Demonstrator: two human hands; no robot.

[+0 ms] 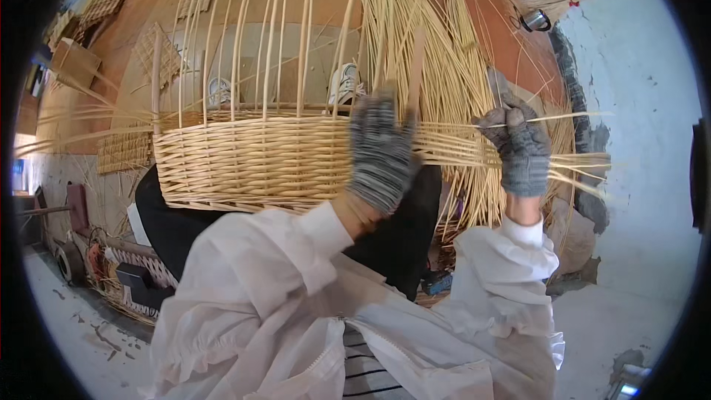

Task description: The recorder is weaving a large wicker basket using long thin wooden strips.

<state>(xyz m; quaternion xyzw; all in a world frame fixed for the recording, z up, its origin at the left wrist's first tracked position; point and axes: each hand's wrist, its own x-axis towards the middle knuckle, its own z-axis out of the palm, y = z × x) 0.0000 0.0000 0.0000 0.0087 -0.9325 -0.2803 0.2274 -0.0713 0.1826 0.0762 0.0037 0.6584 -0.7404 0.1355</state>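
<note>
White sleeves (252, 259), basket (255, 159), canes (444, 52) beyond

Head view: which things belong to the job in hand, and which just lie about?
In the job:
pale part-woven wicker basket;
left hand in grey striped glove, against it;
right hand, likewise gloved, holding thin pale strand;
long straw-coloured rods, probably its stock.

Lying about:
flat tan woven panels;
silver metal vessel with black handle.
</note>
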